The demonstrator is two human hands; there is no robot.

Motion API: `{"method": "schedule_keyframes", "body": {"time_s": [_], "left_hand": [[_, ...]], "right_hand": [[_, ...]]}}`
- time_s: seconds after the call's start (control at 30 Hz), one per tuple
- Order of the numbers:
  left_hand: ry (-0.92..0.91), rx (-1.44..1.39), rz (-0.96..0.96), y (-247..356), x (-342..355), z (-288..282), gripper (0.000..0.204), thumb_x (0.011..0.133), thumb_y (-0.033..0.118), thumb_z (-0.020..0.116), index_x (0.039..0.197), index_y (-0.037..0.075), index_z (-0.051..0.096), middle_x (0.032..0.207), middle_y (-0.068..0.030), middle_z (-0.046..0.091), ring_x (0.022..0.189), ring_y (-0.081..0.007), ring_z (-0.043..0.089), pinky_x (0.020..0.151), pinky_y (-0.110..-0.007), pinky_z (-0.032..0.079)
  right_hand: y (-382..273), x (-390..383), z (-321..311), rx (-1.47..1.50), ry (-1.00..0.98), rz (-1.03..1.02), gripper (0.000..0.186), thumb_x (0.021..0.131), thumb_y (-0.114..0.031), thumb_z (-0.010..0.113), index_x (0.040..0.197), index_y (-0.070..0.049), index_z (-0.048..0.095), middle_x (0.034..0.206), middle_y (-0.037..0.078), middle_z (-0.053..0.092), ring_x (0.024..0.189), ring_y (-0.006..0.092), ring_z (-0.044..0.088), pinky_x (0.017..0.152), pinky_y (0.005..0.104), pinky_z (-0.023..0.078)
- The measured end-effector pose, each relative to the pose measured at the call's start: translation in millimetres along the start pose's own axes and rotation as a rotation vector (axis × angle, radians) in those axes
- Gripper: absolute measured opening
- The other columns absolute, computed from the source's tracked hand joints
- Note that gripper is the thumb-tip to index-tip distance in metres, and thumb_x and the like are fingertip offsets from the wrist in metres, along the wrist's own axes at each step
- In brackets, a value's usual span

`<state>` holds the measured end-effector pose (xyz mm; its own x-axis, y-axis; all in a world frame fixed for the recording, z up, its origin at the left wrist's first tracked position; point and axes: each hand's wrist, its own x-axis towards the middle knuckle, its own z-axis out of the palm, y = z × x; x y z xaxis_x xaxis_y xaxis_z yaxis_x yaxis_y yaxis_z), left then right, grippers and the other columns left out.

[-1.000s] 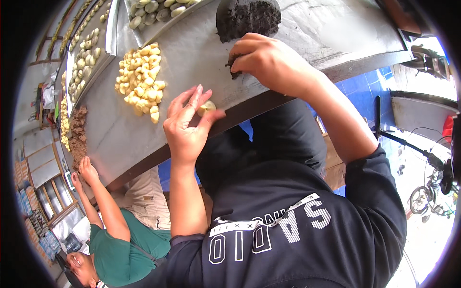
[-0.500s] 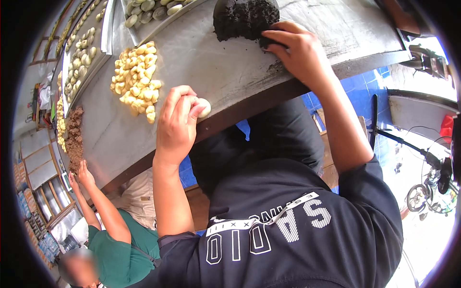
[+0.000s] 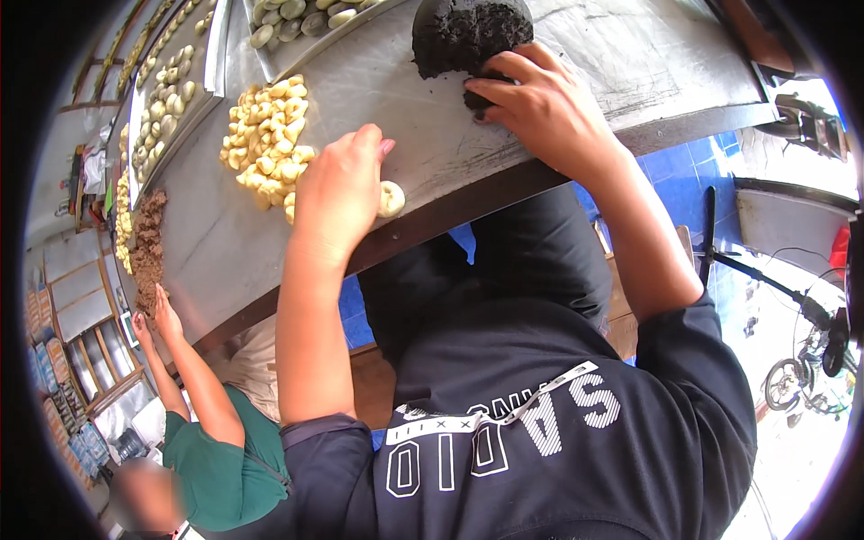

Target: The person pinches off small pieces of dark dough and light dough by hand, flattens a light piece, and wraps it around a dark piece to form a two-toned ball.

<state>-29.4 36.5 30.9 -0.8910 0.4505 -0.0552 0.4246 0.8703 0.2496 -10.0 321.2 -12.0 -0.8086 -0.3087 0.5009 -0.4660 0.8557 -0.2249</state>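
My left hand (image 3: pixel 337 184) is curled beside a pile of pale yellow dough pieces (image 3: pixel 261 130), palm down, its fingertips partly hidden. A small round dough piece with a dimple (image 3: pixel 391 200) lies on the table just right of it. My right hand (image 3: pixel 540 108) has its fingers bent round a dark crumbly piece of paste (image 3: pixel 477 97), just in front of a large dark mound of the same paste (image 3: pixel 468 29) on the metal table (image 3: pixel 378 90).
Trays of rounded pale pieces (image 3: pixel 166 108) stand at the back left. A co-worker in a green top (image 3: pixel 234 468) works at brown filling (image 3: pixel 148 252) further left along the table. The table's front edge runs above my lap. A bicycle (image 3: pixel 792 378) is at the right.
My left hand has risen toward the pile from the dough ball, which now sits uncovered on the table. My right hand has moved up and right toward the dark mound since a second ago.
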Motion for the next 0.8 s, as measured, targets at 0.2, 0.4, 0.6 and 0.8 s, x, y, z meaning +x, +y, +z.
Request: {"method": "schedule_keyframes", "body": {"time_s": [0.2, 0.4, 0.6, 0.8], "left_hand": [[0.328, -0.074, 0.189, -16, -26, 27, 0.014, 0.108, 0.017, 0.073, 0.104, 0.004, 0.069, 0.095, -0.0134, 0.076, 0.089, -0.0351, 0.077, 0.08, -0.046, 0.062], [0.205, -1.124, 0.031, -47, -44, 14, 0.049, 0.099, 0.011, 0.089, 0.138, 0.002, 0.061, 0.143, -0.0177, 0.071, 0.118, -0.0248, 0.076, 0.101, -0.039, 0.062], [0.463, -1.254, -0.076, -28, -33, 42, 0.048, 0.11, 0.022, 0.078, 0.152, 0.003, 0.063, 0.132, -0.0117, 0.075, 0.098, -0.0125, 0.072, 0.084, -0.028, 0.056], [0.358, -0.781, 0.035, -8, -38, 42, 0.019, 0.102, 0.019, 0.088, 0.107, 0.001, 0.084, 0.088, -0.0035, 0.077, 0.068, -0.0077, 0.062, 0.063, -0.026, 0.049]], "right_hand": [[-14, -10, -6, 0.163, 0.016, 0.029, 0.028, 0.087, -0.015, 0.084, 0.114, -0.01, 0.086, 0.125, 0.008, 0.072, 0.125, 0.0316, 0.065, 0.103, 0.0418, 0.058], [-26, -7, -14, 0.022, 0.011, -0.059, 0.018, 0.081, -0.012, 0.073, 0.097, -0.006, 0.08, 0.121, 0.01, 0.067, 0.118, 0.0298, 0.064, 0.103, 0.0373, 0.058], [-22, 9, -3, 0.075, -0.102, 0.037, 0.028, 0.089, -0.008, 0.068, 0.114, -0.001, 0.078, 0.129, 0.014, 0.069, 0.126, 0.0324, 0.067, 0.102, 0.0422, 0.061], [-19, 21, -16, 0.077, -0.314, 0.014, 0.023, 0.088, -0.008, 0.073, 0.109, -0.006, 0.082, 0.114, 0.01, 0.071, 0.113, 0.0317, 0.068, 0.096, 0.0425, 0.06]]}}
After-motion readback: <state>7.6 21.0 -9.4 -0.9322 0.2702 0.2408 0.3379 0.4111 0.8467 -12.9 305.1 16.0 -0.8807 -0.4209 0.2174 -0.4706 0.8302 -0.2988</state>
